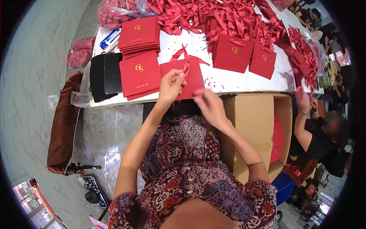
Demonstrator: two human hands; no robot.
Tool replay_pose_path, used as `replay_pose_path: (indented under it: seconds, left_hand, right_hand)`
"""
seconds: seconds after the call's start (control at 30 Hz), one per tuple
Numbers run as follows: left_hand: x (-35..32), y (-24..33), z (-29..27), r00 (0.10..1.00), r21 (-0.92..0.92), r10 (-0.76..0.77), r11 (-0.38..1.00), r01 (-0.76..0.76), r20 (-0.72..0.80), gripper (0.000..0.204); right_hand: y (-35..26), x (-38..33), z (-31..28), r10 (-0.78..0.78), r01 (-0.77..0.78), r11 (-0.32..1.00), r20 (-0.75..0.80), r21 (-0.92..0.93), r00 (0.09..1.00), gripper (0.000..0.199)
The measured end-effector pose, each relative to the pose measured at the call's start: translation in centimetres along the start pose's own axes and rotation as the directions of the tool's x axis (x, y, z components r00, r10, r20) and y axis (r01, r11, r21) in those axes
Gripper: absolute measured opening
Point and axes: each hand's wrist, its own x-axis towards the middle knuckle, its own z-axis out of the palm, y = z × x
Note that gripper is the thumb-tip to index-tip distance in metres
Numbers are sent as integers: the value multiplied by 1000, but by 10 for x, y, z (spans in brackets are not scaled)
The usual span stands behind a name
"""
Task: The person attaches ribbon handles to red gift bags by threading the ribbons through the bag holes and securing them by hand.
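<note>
Fingers pinched on ribbon — red bag

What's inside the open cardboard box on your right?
The cardboard box shows something red along its right side. The right arm and a flap cover the rest, so further contents cannot be seen.

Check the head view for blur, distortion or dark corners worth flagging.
Head view: the right hand is motion-blurred, while the left hand on the red paper bag is sharp; the white table edge bows from fisheye distortion; black vignette fills the corners.
</note>
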Motion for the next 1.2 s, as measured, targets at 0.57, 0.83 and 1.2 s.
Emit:
replay_pose_path:
  seconds: [0.57,0.83,1.2]
  left_hand:
    - [-39,7,12,794,871,594,317,-376,127,32]
    - [-48,-10,25,830,890,500,220,-399,248,57]
    - [15,14,-6,897,921,413,266,-284,158,39]
  right_hand:
    - [1,59,-10,109,-37,888,-132,459,985,12]
    - [19,70,11,53,-35,988,-113,150,992,12]
    - [30,73,22,-24,5,994,-171,-109,985,10]
